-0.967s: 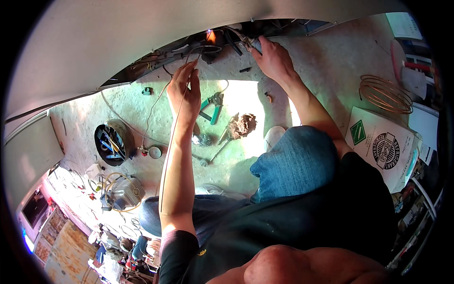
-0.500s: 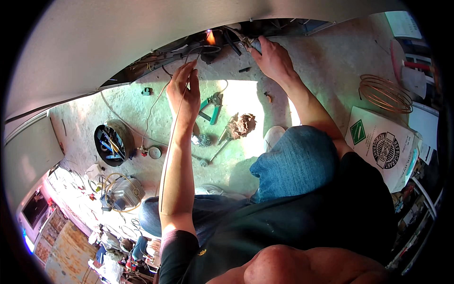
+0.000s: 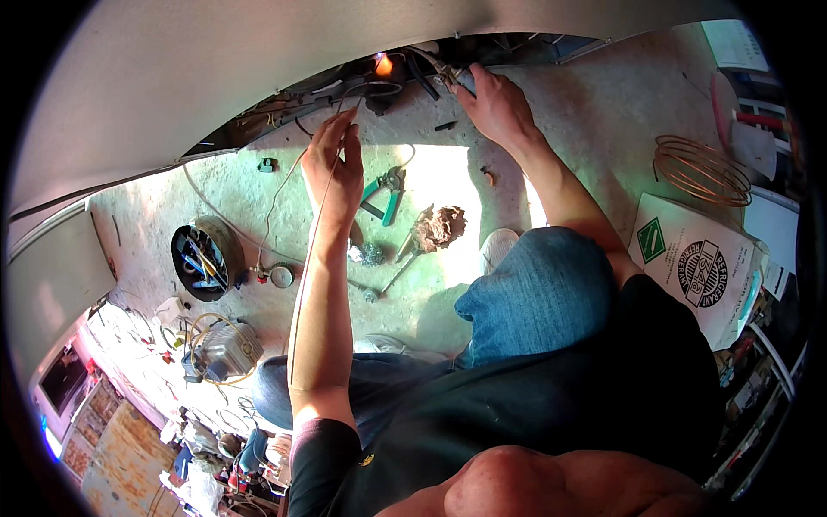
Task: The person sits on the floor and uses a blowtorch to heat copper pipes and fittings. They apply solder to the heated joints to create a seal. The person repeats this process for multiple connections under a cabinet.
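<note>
flame (image 3: 383, 65) at the dark opening (image 3: 517, 43) below a big pale panel (image 3: 215, 86), small and orange, with a bright violet-white spot at its top. pinches a thin rod (image 3: 298, 302) in the left hand (image 3: 334, 164), fingers bent together, just below and left of the flame; runs back along the forearm nearly to the elbow. cannot tell exactly where the rod's front end lies among the dark lines by the opening.

with the right hand (image 3: 500, 108), grips the grey-blue body of a brass-fitted tool (image 3: 466, 82), just right of the flame. cannot see the fingertips on its far side.

on the concrete floor (image 3: 594, 112), between the forearms: green-handled cutters (image 3: 393, 207), a crumpled brown clump (image 3: 446, 228), a shiny foil-like lump (image 3: 372, 254). left of the left forearm, a round dark container (image 3: 231, 246) with blue-handled tools inside, a round gauge (image 3: 282, 276) near it, a slender hose (image 3: 280, 194), and a grey machine (image 3: 228, 353) farther down.

well to the right, a coil of copper-coloured tubing (image 3: 719, 200) just above a white box (image 3: 650, 276) with a green diamond. closer in, a bent knee in blue jeans (image 3: 551, 284).
</note>
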A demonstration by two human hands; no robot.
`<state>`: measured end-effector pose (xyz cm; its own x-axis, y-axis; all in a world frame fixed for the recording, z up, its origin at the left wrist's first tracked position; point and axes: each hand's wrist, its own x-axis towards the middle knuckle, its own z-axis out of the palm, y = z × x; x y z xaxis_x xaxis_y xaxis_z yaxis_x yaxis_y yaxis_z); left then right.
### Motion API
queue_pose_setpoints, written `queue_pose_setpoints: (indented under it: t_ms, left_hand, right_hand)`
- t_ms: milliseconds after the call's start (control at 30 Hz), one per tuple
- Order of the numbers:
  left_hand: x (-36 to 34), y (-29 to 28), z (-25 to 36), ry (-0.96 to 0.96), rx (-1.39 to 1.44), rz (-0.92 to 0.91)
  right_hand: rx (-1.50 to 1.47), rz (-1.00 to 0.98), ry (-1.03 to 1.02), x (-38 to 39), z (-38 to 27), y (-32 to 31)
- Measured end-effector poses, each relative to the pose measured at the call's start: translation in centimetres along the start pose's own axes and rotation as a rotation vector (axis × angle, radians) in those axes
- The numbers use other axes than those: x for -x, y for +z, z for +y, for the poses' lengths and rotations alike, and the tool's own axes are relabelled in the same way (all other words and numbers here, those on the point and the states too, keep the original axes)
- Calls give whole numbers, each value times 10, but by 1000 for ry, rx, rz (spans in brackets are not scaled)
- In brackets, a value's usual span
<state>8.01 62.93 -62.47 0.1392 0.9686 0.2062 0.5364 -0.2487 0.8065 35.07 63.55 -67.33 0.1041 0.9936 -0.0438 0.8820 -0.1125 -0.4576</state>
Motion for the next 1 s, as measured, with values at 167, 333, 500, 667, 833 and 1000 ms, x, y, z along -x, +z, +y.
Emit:
queue_pose_setpoints:
  t_ms: [167, 333, 500, 667, 833, 1000]
  left_hand:
    - [0, 0, 0, 11, 4, -2]
    - [-1, -1, 1, 18, -23, -5]
    - [-2, 0, 0, 11, -5, -3]
    - [-2, 1, 0, 4, -7, -3]
    - [-2, 0, 2, -18, 4, -10]
    - [-2, 1, 3, -14, -2, -3]
  right_hand:
    - [2, -4, 0, 0, 0, 0]
    - [10, -12, 9, -1, -3, -3]
    - [19, -26, 4, -2, -2, -2]
    - [12, -15, 12, -2, 0, 1]
    - [-3, -17, 22, -2, 0, 2]
    - [-11, -7, 13, -2, 1, 3]
